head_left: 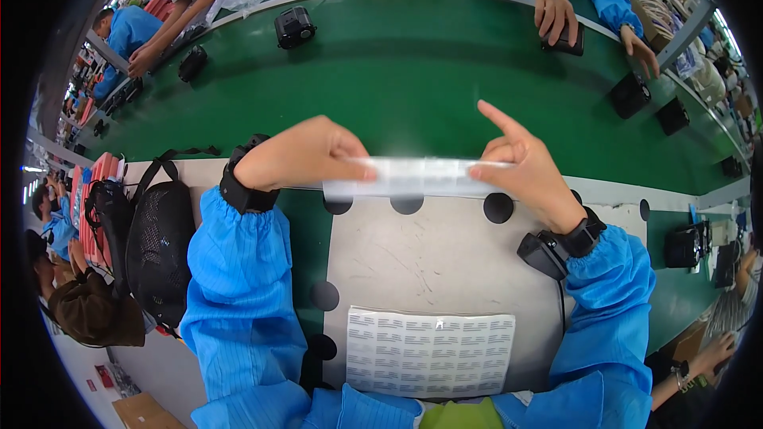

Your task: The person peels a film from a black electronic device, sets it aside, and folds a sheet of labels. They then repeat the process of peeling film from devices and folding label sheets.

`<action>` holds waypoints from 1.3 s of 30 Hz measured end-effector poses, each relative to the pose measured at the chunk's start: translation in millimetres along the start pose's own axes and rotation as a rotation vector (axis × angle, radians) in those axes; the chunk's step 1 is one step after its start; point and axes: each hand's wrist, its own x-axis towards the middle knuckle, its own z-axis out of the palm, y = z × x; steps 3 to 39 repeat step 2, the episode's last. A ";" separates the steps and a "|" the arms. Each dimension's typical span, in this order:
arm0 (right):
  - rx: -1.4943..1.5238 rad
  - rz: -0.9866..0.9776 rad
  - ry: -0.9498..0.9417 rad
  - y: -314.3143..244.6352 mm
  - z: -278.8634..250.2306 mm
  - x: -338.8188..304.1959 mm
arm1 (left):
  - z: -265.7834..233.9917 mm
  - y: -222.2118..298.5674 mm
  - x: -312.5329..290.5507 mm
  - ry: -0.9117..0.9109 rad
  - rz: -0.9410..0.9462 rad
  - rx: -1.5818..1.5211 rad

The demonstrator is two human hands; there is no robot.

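Between my two hands a white sheet (425,175) is stretched level above the far edge of the grey work board; it is smeared by motion, with faint rows of small marks. My left hand (306,155) pinches its left end between thumb and fingers. At the right end, my right hand (528,171) grips it with the thumb, its index finger pointing up and away. Closer to me, a sheet of white printed labels (430,352) lies flat on the board (445,266). Black bands are strapped around both my wrists.
Beyond the board runs a green conveyor belt (381,71) carrying black box-like devices (295,28). Across it, a co-worker's hand (555,12) rests on one device. A black mesh bag (161,246) stands to my left. Black round discs (498,208) line the board's edges.
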 end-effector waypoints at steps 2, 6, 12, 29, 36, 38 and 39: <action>-0.015 0.090 -0.185 -2.9 -2.2 -4.9 | -2.1 -5.8 1.0 -0.165 -0.018 0.078; -0.015 0.090 -0.185 -2.9 -2.2 -4.9 | -2.1 -5.8 1.0 -0.165 -0.018 0.078; -0.015 0.090 -0.185 -2.9 -2.2 -4.9 | -2.1 -5.8 1.0 -0.165 -0.018 0.078; -0.015 0.090 -0.185 -2.9 -2.2 -4.9 | -2.1 -5.8 1.0 -0.165 -0.018 0.078; -0.015 0.090 -0.185 -2.9 -2.2 -4.9 | -2.1 -5.8 1.0 -0.165 -0.018 0.078; -0.015 0.090 -0.185 -2.9 -2.2 -4.9 | -2.1 -5.8 1.0 -0.165 -0.018 0.078; -0.015 0.090 -0.185 -2.9 -2.2 -4.9 | -2.1 -5.8 1.0 -0.165 -0.018 0.078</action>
